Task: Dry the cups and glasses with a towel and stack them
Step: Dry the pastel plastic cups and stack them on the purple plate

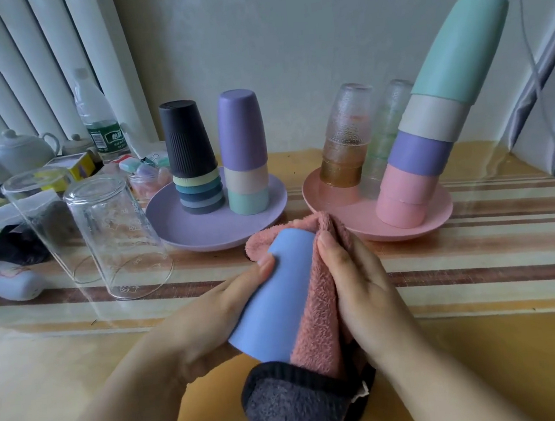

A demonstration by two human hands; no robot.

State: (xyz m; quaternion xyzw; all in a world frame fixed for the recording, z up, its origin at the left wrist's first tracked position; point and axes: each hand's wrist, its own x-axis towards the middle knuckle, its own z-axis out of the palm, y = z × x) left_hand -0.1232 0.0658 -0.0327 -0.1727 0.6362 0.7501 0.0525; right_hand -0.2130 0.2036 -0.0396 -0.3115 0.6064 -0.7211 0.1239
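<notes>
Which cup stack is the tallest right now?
The leaning four-cup stack on the pink plate, topped by a mint cup. The purple plate's stacks stand shorter.

Single view only, head-worn wide-angle cam, so no second view and no overlap. Looks forward and down over the table (478, 293) from the person's seat. Hands sit close, bottom centre: left hand (211, 316), right hand (360, 287), forearms running out of the bottom edge. Mid-frame takes in the purple plate (170, 226) and pink plate (337, 218), wall (288, 41) behind them at the far end. Strong barrel distortion: things near the right edge lean outward, radiator (5, 66) fins at left splay
</notes>
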